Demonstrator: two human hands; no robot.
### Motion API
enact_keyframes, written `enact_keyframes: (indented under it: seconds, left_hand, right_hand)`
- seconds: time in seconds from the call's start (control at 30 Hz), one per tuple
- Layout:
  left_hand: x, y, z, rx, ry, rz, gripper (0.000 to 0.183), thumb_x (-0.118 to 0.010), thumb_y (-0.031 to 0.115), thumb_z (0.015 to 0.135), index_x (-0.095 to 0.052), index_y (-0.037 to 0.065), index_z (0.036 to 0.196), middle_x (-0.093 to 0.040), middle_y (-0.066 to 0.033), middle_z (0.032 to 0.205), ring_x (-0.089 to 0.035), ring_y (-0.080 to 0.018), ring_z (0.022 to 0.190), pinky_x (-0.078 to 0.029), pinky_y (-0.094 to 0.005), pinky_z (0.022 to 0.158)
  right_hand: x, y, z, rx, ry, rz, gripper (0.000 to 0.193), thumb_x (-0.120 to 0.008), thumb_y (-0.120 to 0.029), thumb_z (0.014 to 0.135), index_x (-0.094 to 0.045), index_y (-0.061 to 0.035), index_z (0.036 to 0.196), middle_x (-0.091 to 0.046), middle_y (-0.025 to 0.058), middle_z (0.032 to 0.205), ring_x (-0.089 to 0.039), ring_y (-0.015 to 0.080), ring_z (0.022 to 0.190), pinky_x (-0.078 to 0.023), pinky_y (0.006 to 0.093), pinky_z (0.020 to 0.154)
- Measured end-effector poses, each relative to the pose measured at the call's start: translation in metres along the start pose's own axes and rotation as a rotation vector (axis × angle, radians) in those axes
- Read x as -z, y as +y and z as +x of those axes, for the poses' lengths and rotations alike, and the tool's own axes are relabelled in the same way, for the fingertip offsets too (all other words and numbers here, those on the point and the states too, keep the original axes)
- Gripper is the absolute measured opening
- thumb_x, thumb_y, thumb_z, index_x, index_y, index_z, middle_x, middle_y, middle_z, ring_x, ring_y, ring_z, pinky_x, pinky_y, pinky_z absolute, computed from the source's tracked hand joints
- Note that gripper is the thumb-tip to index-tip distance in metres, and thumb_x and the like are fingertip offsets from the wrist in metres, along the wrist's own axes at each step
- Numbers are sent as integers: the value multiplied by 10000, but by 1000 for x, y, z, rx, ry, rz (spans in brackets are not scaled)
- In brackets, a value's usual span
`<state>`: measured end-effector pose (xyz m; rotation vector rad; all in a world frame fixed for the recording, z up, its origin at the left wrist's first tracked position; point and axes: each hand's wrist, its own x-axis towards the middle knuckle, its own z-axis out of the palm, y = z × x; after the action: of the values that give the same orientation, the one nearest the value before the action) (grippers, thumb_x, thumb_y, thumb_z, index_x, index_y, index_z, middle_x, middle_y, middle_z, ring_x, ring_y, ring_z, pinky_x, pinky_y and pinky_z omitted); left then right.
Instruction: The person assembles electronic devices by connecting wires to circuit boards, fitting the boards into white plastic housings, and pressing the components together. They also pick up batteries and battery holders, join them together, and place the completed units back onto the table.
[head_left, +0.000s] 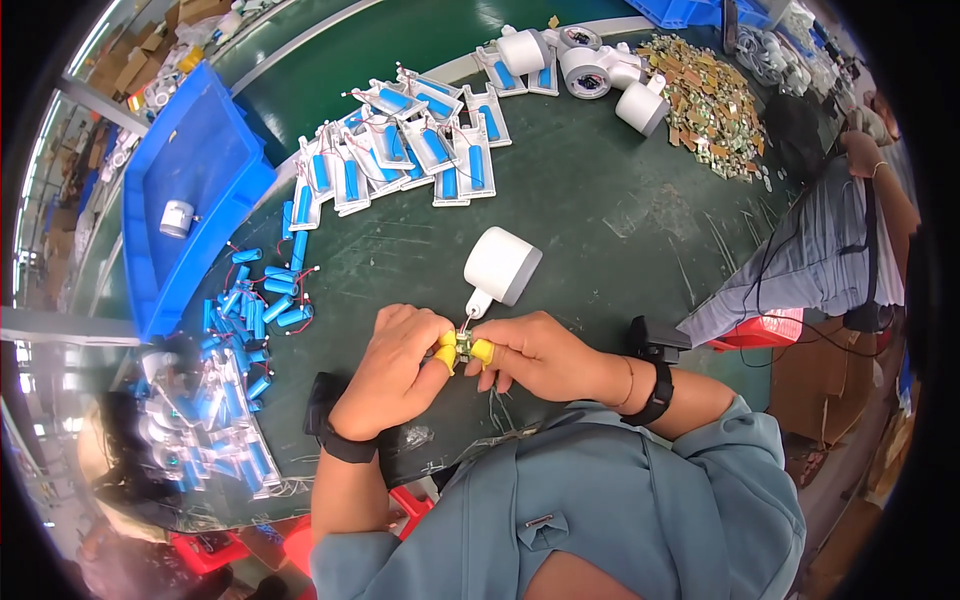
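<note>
Near the front edge of the green table, my left hand [392, 368] and my right hand [545, 352] meet, with yellow covers on some fingertips. Between them they pinch a small green circuit board [463, 346]. Thin wires run from the board toward the stem of a white cylindrical housing [498, 262] with a grey end, lying on its side just beyond my hands. My fingers hide part of the board and its connections. Both hands are closed, and each wrist wears a black strap.
White casings [385, 150] with blue battery cells fill the far left-centre. Loose blue cells [250, 300] lie left of my hands, near a blue tray [195, 190]. At the far right is a heap of small boards [705, 105], beside more white housings [590, 70]. Another person [815, 245] is at right.
</note>
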<state>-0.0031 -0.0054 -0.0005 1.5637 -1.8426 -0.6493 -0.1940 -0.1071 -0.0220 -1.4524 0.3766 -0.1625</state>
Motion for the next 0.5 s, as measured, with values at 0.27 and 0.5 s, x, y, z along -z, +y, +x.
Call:
enact_keyframes:
  seconds: [0.27,0.5]
  left_hand:
    - [2,0,3,-59,-65,-19,223,-539,37,728,-544,37,950,-520,-85,802,-500,-277,783,-366,-392,858]
    - [-3,6,0,-33,-42,-13,260,-536,-17,714,-545,-4,974,-545,-154,852,-509,-339,828,-401,-421,836]
  right_hand:
    - [5,-4,5,-139,-38,113,210,-437,-72,967,-598,19,1066,-679,88,939,-682,126,790,-551,235,638]
    - [3,-3,4,-99,4,39,189,-444,-45,929,-597,35,1006,-681,113,896,-694,162,755,-565,275,615]
